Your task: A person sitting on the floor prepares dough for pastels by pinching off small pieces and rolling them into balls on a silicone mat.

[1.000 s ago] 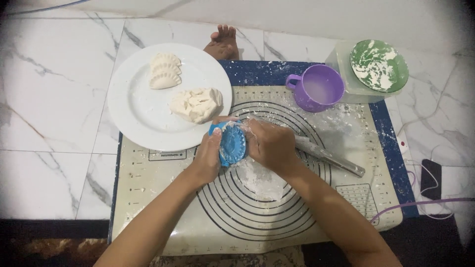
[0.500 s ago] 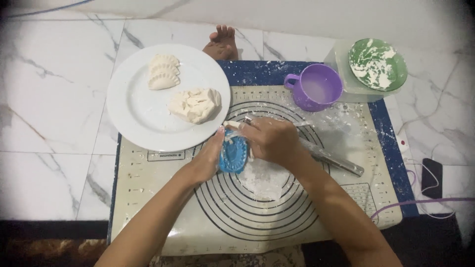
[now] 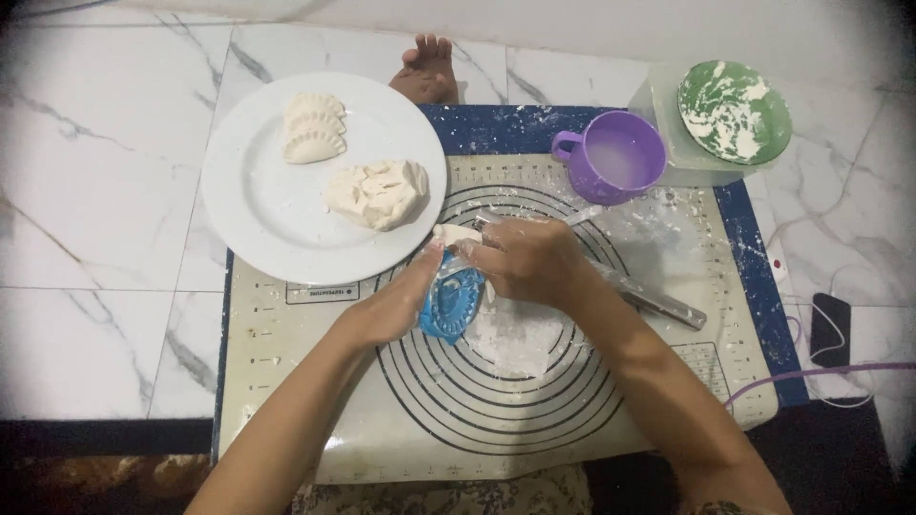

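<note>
A blue plastic dumpling press (image 3: 450,303) is folded shut above the middle of the baking mat (image 3: 286,381). My left hand (image 3: 396,305) cups its left side. My right hand (image 3: 525,259) grips it from the top right, and a strip of pale dough (image 3: 456,234) shows between my fingertips above the press. The white plate (image 3: 258,205) at upper left carries a lump of dough (image 3: 378,194) and shaped dumplings (image 3: 313,129).
A metal rolling pin (image 3: 654,298) lies on the mat behind my right wrist, beside a floury patch (image 3: 515,334). A purple cup (image 3: 615,157) and a green floured dish (image 3: 735,111) on a clear box stand at upper right. A bare foot (image 3: 427,72) rests beyond the mat. A phone (image 3: 832,329) lies at the right.
The open press has been folded shut between both hands and lowered slightly toward the mat's centre. A strip of dough now shows at its top edge.
</note>
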